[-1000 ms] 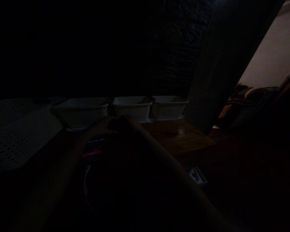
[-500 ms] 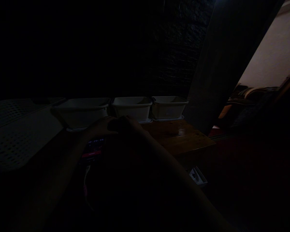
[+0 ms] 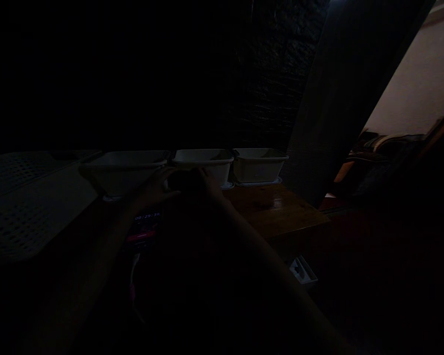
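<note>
The scene is very dark. My left hand (image 3: 156, 188) and my right hand (image 3: 210, 187) reach forward over the wooden table. Between them is a dark object (image 3: 187, 180), its kind lost in shadow, with fingers curled around its two sides. It blocks part of the front of the middle white bin (image 3: 219, 171). Below my left wrist lies a phone (image 3: 143, 229) with a lit timer display, and a pale cable (image 3: 133, 273) runs from its lower end.
A larger pale bin (image 3: 124, 170) and a smaller one (image 3: 261, 167) flank the middle bin. On the left stands a perforated white basket (image 3: 64, 199). The table (image 3: 277, 209) ends at the right, with a small white box (image 3: 307, 276) below its edge. A doorway opens far right.
Both hands have risen slightly and moved a little apart, with the dark object between them now covering more of the middle bin's front. The bins and phone stay put.
</note>
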`<state>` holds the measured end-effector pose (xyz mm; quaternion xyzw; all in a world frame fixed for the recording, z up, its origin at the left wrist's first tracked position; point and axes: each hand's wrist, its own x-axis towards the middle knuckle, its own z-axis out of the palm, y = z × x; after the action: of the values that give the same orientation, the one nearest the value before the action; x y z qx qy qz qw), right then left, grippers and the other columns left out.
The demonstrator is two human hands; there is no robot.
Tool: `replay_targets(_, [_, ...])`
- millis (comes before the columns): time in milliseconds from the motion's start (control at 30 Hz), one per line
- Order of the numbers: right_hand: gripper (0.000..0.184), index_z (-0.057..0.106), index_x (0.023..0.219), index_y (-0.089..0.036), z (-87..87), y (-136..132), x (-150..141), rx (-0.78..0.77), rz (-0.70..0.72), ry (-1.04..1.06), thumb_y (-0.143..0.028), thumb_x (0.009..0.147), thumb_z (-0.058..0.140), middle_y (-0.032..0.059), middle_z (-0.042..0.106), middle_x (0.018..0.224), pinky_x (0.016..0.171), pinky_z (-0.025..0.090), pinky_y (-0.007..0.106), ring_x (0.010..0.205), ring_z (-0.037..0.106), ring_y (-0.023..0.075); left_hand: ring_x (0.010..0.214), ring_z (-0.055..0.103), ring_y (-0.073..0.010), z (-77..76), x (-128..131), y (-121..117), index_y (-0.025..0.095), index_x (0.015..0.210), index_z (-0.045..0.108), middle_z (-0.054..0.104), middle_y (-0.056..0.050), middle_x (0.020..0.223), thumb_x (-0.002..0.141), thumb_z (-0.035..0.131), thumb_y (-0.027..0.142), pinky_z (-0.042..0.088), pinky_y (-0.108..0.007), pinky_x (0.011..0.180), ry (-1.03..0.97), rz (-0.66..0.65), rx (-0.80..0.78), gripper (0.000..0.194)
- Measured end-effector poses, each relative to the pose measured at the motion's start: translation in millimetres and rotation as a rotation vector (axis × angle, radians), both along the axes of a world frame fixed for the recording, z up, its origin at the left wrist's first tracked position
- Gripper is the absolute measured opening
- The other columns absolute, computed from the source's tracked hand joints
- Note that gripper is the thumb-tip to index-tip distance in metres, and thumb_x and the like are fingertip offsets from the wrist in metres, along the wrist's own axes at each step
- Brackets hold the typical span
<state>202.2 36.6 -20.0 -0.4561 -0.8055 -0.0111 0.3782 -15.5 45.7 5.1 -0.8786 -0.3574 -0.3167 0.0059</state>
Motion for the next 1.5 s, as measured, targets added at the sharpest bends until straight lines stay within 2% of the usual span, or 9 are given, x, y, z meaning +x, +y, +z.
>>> replay_targets(200, [0.06, 0.034, 0.131, -0.016, 1.4, -2, 11, 0.173, -0.225, 0.2, -0.04, 0.079, 0.053, 0.0176, 0.035, 0.13, 0.099, 0.032, 0.045, 0.118, 0.036, 0.0289, 0.13, 0.028, -0.0228, 4.1, -10, 10, 0.026, 0.131, 0.038, 0.034, -0.004, 0.14, 0.083, 0.046, 0.038, 0.023, -0.04, 0.107, -0.002, 0.154, 0.17, 0.05])
replay_targets(400, [0.054, 0.04, 0.127, -0.019, -1.4, -2, 12, 0.204, -0.251, 0.278, -0.046, 0.082, 0.048, 0.016, 0.038, 0.128, 0.098, 0.033, 0.046, 0.115, 0.04, 0.0277, 0.132, 0.024, -0.0267, -3.4, -22, 21, 0.025, 0.133, 0.037, 0.032, -0.005, 0.144, 0.083, 0.049, 0.038, 0.005, -0.048, 0.108, 0.084, 0.222, 0.225, 0.053])
replay_targets(667, [0.055, 0.039, 0.128, -0.018, -5.0, 0, 14, 0.218, -0.236, 0.229, -0.039, 0.08, 0.052, 0.0159, 0.042, 0.126, 0.094, 0.039, 0.042, 0.113, 0.043, 0.026, 0.13, 0.029, -0.0264, -5.9, -23, 24, 0.024, 0.126, 0.044, 0.034, -0.006, 0.142, 0.083, 0.049, 0.039, 0.011, -0.048, 0.107, 0.121, 0.234, 0.292, 0.045])
replay_targets(867, [0.063, 0.032, 0.131, -0.016, -14.9, 7, 17, 0.153, -0.299, 0.147, -0.043, 0.078, 0.052, 0.0164, 0.045, 0.124, 0.088, 0.043, 0.039, 0.109, 0.048, 0.0258, 0.128, 0.033, -0.0257, -10.2, -24, 30, 0.023, 0.121, 0.048, 0.036, -0.006, 0.141, 0.083, 0.05, 0.037, 0.014, -0.048, 0.108, 0.084, 0.225, 0.356, 0.04])
replay_targets(967, [0.066, 0.029, 0.133, -0.014, -13.5, 6, 15, 0.128, -0.331, 0.122, -0.046, 0.079, 0.05, 0.018, 0.044, 0.125, 0.084, 0.045, 0.037, 0.109, 0.049, 0.0262, 0.129, 0.032, -0.0258, -12.2, -24, 33, 0.025, 0.119, 0.05, 0.037, -0.005, 0.141, 0.082, 0.051, 0.036, 0.016, -0.048, 0.107, 0.081, 0.213, 0.362, 0.039])
replay_targets(1100, [0.065, 0.031, 0.13, -0.014, 3.4, -4, 8, 0.147, -0.417, 0.087, -0.052, 0.08, 0.046, 0.0184, 0.046, 0.124, 0.084, 0.043, 0.038, 0.108, 0.049, 0.0268, 0.13, 0.031, -0.0263, -14.0, -25, 35, 0.024, 0.122, 0.048, 0.038, -0.006, 0.14, 0.081, 0.051, 0.036, 0.015, -0.05, 0.108, 0.105, 0.235, 0.37, 0.043])
replay_targets(1267, [0.054, 0.036, 0.126, -0.018, 40.2, -17, 8, 0.168, -0.453, 0.051, -0.054, 0.087, 0.033, 0.0141, 0.051, 0.118, 0.084, 0.042, 0.035, 0.104, 0.051, 0.0239, 0.13, 0.032, -0.027, -14.6, -26, 35, 0.024, 0.123, 0.048, 0.038, -0.006, 0.14, 0.08, 0.05, 0.035, 0.017, -0.05, 0.107, 0.122, 0.24, 0.387, 0.045])
replay_targets(1400, [0.054, 0.041, 0.126, -0.021, 64.6, -11, 17, 0.184, -0.479, -0.055, -0.057, 0.086, 0.034, 0.0134, 0.052, 0.117, 0.085, 0.041, 0.037, 0.105, 0.05, 0.0248, 0.13, 0.031, -0.0263, -13.3, -26, 33, 0.026, 0.122, 0.049, 0.038, -0.004, 0.14, 0.08, 0.049, 0.035, 0.016, -0.051, 0.107, 0.128, 0.248, 0.388, 0.042])
replay_targets(1500, [0.05, 0.041, 0.129, -0.025, 74.2, 2, 21, 0.182, -0.505, -0.151, -0.051, 0.086, 0.04, 0.0123, 0.05, 0.122, 0.086, 0.04, 0.041, 0.108, 0.048, 0.0269, 0.13, 0.031, -0.0261, -12.8, -26, 32, 0.026, 0.119, 0.051, 0.037, -0.004, 0.141, 0.079, 0.051, 0.036, 0.015, -0.051, 0.107, 0.138, 0.258, 0.387, 0.041])
